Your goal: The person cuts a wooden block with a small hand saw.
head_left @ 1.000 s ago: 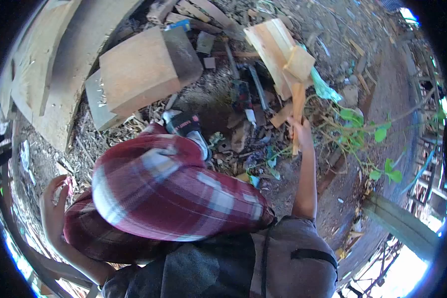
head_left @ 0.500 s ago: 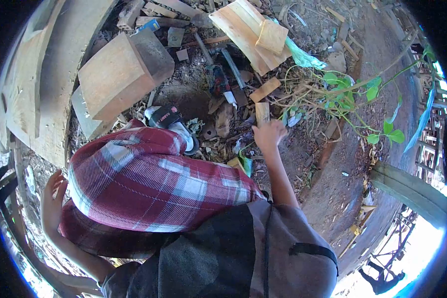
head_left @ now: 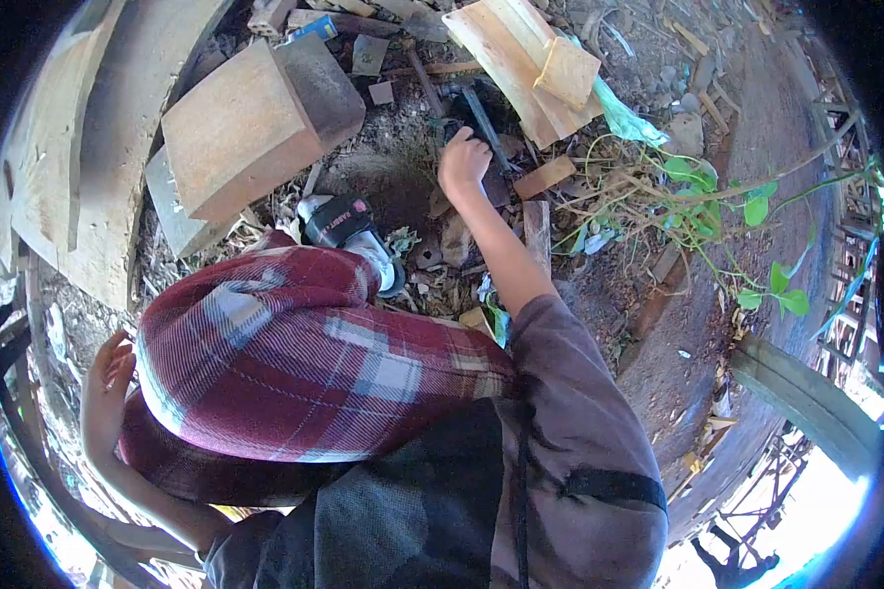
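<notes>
My right hand (head_left: pixel 465 165) reaches over the debris with its fingers curled, beside a dark metal bar (head_left: pixel 486 128). Whatever it grips is hidden under the fingers. Right of it lies a short wooden block (head_left: pixel 545 178), with a narrow wood strip (head_left: pixel 537 231) just below. Pale boards (head_left: pixel 506 64) carry a small square piece (head_left: pixel 568 72) above the hand. At the far left, my left hand (head_left: pixel 113 368) hangs beside the plaid-covered knee, fingers apart and holding nothing.
A large wooden block (head_left: pixel 241 128) sits left of the foot strap (head_left: pixel 339 220). Curved planks (head_left: pixel 103 147) line the left edge. Green plastic (head_left: pixel 627 120) and a leafy plant (head_left: pixel 692 177) lie to the right, above a thick post (head_left: pixel 805 393).
My right hand has moved up and left from the wood strip to beside the metal bar. My left hand stays almost where it was. The view has shifted slightly.
</notes>
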Motion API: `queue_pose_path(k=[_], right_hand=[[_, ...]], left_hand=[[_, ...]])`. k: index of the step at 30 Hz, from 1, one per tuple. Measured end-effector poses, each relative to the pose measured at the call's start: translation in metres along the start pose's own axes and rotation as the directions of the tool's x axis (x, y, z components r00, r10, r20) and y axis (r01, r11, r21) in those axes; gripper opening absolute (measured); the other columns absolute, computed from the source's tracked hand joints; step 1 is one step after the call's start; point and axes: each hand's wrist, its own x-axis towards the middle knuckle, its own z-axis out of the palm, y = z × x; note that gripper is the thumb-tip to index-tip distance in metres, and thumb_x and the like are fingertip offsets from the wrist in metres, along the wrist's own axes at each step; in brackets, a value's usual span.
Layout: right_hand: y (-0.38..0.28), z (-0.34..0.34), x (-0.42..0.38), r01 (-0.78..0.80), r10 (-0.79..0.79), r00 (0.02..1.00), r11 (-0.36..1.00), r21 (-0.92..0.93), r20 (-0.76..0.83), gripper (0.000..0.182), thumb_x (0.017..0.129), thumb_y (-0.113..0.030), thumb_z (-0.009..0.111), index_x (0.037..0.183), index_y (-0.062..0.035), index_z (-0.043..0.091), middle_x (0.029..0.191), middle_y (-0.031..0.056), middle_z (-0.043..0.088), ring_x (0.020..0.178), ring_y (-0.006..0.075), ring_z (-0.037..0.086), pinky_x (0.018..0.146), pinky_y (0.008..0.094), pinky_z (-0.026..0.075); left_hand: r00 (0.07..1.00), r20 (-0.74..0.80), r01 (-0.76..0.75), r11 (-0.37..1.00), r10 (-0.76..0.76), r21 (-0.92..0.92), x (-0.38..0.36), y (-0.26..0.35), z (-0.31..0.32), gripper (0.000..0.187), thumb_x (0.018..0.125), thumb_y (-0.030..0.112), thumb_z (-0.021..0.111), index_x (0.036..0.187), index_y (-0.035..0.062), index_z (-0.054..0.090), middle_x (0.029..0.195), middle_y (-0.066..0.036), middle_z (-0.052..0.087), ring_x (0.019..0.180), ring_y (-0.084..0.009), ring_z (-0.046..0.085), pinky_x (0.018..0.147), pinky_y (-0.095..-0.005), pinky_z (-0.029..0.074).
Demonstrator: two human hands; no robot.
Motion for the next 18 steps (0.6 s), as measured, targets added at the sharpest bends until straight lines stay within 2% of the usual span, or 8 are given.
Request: queue_pose_path(k=[3,4,7,8,11,13,15,18], right_hand=[[0.005,0.008,0.004,0.119,-0.118,0.991,0.993,0.001,-0.07,0.028,0.084,-0.012,0.049,0.104,0.0059,0.057,0.099,0.0184,0.059,0.093,0.0295,0.057,0.075,0.0425,0.047],[0.001,0.009,0.004,0.078,-0.077,0.994,0.997,0.006,-0.083,0.029,0.081,-0.017,0.059,0.099,0.0048,0.055,0.097,0.0187,0.059,0.098,0.0336,0.055,0.081,0.0439,0.046],[0.001,-0.017,-0.002,0.228,-0.227,0.974,0.974,-0.008,0.015,0.031,0.076,-0.016,0.065,0.099,0.004,0.056,0.096,0.0189,0.058,0.098,0.0334,0.054,0.079,0.0451,0.046],[0.004,-0.017,-0.003,0.261,-0.258,0.963,0.965,0.035,-0.084,0.039,0.072,-0.018,0.071,0.1,0.0044,0.055,0.094,0.0198,0.058,0.095,0.0367,0.054,0.078,0.046,0.046],[0.024,-0.088,-0.019,0.19,-0.188,0.981,0.898,0.396,-0.045,0.044,0.072,-0.025,0.071,0.099,0.0052,0.053,0.093,0.0214,0.057,0.092,0.0403,0.055,0.078,0.0472,0.045],[0.06,-0.108,-0.022,0.13,-0.102,0.99,0.914,0.385,-0.092,0.047,0.074,-0.024,0.068,0.105,0.0049,0.048,0.094,0.0254,0.058,0.089,0.0419,0.058,0.073,0.0491,0.048],[0.098,-0.118,-0.026,-0.015,0.122,0.978,0.849,0.528,-0.169,0.045,0.073,-0.028,0.068,0.101,0.0021,0.05,0.089,0.0273,0.06,0.085,0.0412,0.06,0.074,0.0485,0.048],[0.165,-0.047,-0.01,-0.34,0.384,0.923,0.845,0.413,-0.027,0.052,0.073,-0.034,0.069,0.102,0.0048,0.052,0.088,0.0271,0.062,0.084,0.0407,0.061,0.077,0.0472,0.048]], left_hand=[[0.999,0.017,-0.038,0.999,0.039,-0.03,0.003,-0.003,-0.003,0.041,0.092,0.021,0.052,0.129,0.0029,0.046,0.111,-0.011,0.058,0.102,-0.0183,0.055,0.091,-0.0314,0.042],[0.998,0.01,-0.063,0.995,0.064,-0.078,0.004,-0.006,-0.002,0.041,0.092,0.021,0.052,0.129,0.0034,0.046,0.111,-0.01,0.057,0.101,-0.0175,0.054,0.091,-0.0308,0.042],[0.996,-0.011,-0.084,0.995,0.084,-0.06,0.002,0.003,-0.004,0.041,0.092,0.022,0.053,0.129,0.0042,0.046,0.111,-0.01,0.057,0.102,-0.0174,0.054,0.091,-0.0307,0.042],[0.996,-0.038,-0.085,0.994,0.082,-0.075,0.002,0.0,-0.003,0.041,0.092,0.022,0.053,0.129,0.005,0.047,0.112,-0.01,0.057,0.102,-0.0174,0.054,0.091,-0.0307,0.041],[0.995,-0.05,-0.085,0.995,0.082,-0.055,0.002,-0.002,-0.002,0.04,0.092,0.022,0.053,0.128,0.0054,0.048,0.112,-0.01,0.057,0.103,-0.0176,0.054,0.092,-0.0305,0.041],[0.996,-0.049,-0.071,0.997,0.07,-0.032,-0.002,0.006,-0.001,0.039,0.092,0.02,0.054,0.128,0.0059,0.048,0.113,-0.011,0.057,0.103,-0.0181,0.054,0.092,-0.0303,0.041],[0.997,-0.046,-0.065,0.997,0.063,-0.045,-0.003,0.005,-0.002,0.039,0.091,0.02,0.054,0.128,0.0063,0.048,0.113,-0.011,0.057,0.104,-0.0183,0.054,0.092,-0.0304,0.041],[0.996,-0.058,-0.075,0.997,0.074,-0.022,-0.003,0.013,-0.001,0.038,0.091,0.017,0.055,0.127,0.0067,0.049,0.111,-0.011,0.058,0.103,-0.0181,0.055,0.092,-0.0303,0.042]])
